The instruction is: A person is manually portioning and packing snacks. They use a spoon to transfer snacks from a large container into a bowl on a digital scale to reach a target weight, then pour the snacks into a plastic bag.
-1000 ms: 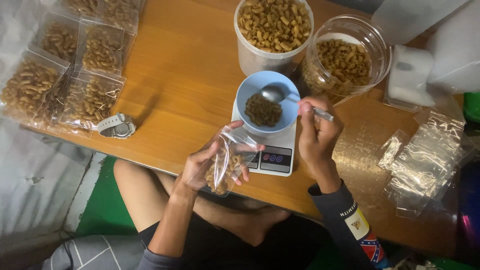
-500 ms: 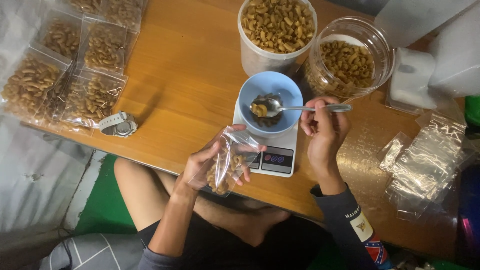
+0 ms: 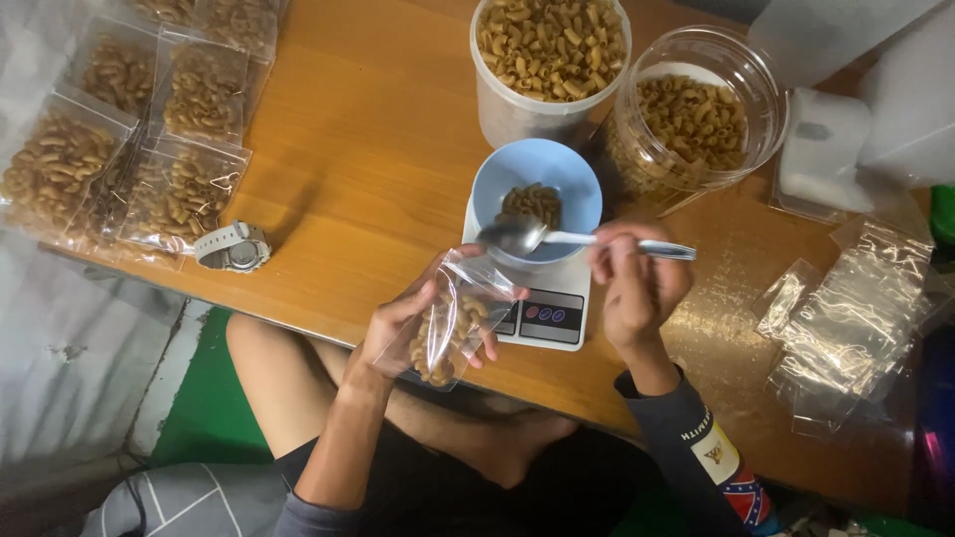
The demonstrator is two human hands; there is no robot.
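My left hand (image 3: 403,328) holds a small clear plastic bag (image 3: 453,318) partly filled with brown macaroni, its mouth open near the front edge of the wooden table (image 3: 368,149). My right hand (image 3: 637,283) grips a metal spoon (image 3: 557,237) by its handle; the spoon's bowl hovers at the near rim of a blue bowl (image 3: 537,174), just above the bag's mouth. A small heap of macaroni lies inside the blue bowl. The bowl stands on a white kitchen scale (image 3: 552,313).
A white tub (image 3: 547,60) and a clear jar (image 3: 696,119), both holding macaroni, stand behind the bowl. Several filled bags (image 3: 129,139) lie at the left, a white wristwatch (image 3: 231,247) beside them. Empty clear bags (image 3: 856,318) lie at the right.
The spoon dipped into the blue bowl, then drew back toward me to the bowl's near rim above the bag. My left hand kept the bag in place.
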